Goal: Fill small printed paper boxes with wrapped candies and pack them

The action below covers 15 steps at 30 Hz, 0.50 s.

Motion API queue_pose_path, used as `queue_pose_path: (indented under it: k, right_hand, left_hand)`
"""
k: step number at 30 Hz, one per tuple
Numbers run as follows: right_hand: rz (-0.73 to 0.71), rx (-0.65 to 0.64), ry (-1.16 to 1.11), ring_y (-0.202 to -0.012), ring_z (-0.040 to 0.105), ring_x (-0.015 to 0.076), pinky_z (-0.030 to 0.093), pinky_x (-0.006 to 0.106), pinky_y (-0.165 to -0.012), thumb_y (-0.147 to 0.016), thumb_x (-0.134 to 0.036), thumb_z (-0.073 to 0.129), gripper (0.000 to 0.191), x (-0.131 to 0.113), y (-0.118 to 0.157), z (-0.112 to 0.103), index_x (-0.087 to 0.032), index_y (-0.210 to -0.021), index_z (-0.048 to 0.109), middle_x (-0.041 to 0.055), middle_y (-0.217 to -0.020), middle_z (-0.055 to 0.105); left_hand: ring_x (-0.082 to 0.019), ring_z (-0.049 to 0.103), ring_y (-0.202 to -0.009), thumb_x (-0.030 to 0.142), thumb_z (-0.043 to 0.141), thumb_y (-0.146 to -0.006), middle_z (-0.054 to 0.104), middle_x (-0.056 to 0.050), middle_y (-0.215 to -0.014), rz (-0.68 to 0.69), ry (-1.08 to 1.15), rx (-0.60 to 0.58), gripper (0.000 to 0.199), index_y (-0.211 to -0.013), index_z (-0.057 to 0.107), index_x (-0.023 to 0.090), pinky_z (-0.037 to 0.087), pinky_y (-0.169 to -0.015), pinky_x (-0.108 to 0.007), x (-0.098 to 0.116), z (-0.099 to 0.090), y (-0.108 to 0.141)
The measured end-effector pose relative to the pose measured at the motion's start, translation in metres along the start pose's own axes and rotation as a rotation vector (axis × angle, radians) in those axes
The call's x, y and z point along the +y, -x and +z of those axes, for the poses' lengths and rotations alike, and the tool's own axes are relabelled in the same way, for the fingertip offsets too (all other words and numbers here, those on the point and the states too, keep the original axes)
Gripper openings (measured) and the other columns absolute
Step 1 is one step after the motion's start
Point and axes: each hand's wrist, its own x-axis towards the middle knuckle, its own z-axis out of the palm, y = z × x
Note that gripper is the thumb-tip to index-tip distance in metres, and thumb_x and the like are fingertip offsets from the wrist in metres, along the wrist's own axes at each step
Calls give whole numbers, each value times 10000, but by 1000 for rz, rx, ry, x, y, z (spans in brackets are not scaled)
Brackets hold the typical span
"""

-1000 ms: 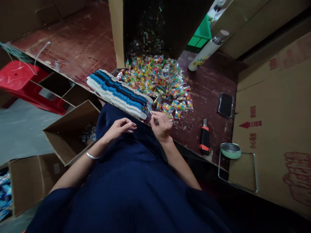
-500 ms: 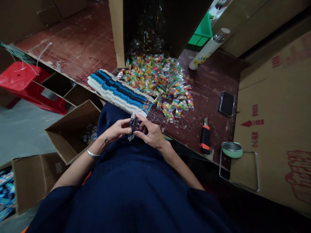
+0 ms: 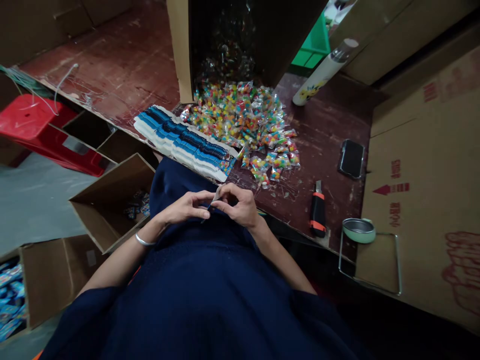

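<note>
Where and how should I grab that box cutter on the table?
I'd take the box cutter by the middle of its black handle, coming from the near table edge with the right hand, the nearer one. Its thick handle end lies toward you and its narrow metal tip points away, so that approach should keep clear of the tip.

dim overall, cool muted light, source out of view, tiny glints on candy packets (image 3: pixel 240 117), faint sheen on red stool (image 3: pixel 28 117), upright carton (image 3: pixel 180 55) near black inside, wide-angle stretch at edges, held card (image 3: pixel 217 194) soft
</note>
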Motion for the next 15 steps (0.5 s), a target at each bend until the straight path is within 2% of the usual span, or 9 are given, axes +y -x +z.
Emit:
queue_pose_path:
  k: [3,5,6,8,10,12,15]
  right_hand:
    - [17,-179,34,-520,451,92,373,249,-520,-805,-546,832,433,0,-3,-11,-202,-672,604,-37,-607,591]
    - [43,-259,18,-530,475,92,379,241,-525,-808,-541,829,418,0,-3,-18,-195,-681,632,-34,-620,611]
    - [56,-272,7,-542,496,93,395,237,-539,-818,-526,826,371,-1,-2,-20,-194,-745,677,-31,-644,632]
    - [85,-264,-13,-560,536,98,430,232,-573,-836,-474,822,319,-2,1,-22,-205,-986,739,-36,-682,668]
    - [114,-274,-47,-545,546,96,442,226,-583,-843,-420,823,410,-3,4,-21,-217,-1179,705,-58,-663,671]
    - [143,-334,-83,-513,539,92,440,221,-571,-840,-390,824,385,-5,5,-22,-213,-1156,695,-75,-620,657]
    - [175,-457,-40,-513,582,102,454,225,-571,-850,-360,808,229,-7,4,-27,-210,-996,718,-67,-599,666]
  left_hand:
    - [-275,653,-1129,364,918,-719,719,-100,-1168,-62,-22,-65,498,-1147,771,156,478,-1003,-388,1,0,0]
    - [-273,649,-1139,348,930,-699,721,-101,-1180,-92,-39,-100,507,-1140,766,158,481,-999,-385,3,-4,1]
    - [-270,651,-1136,345,933,-695,724,-100,-1180,-102,-39,-104,516,-1145,763,160,483,-992,-379,4,-7,1]
    - [-258,664,-1102,344,933,-694,735,-99,-1166,-111,-24,-83,540,-1169,754,161,489,-967,-363,6,-12,2]
    - [-251,671,-1080,323,942,-679,742,-100,-1162,-119,-16,-46,571,-1192,747,164,499,-939,-348,6,-15,4]
    - [-248,668,-1094,273,953,-650,739,-97,-1175,-124,-34,-25,578,-1183,753,169,505,-941,-343,5,-15,4]
    - [-250,671,-1106,235,939,-653,740,-94,-1165,-124,-76,-66,514,-1137,776,174,514,-963,-360,3,-9,3]
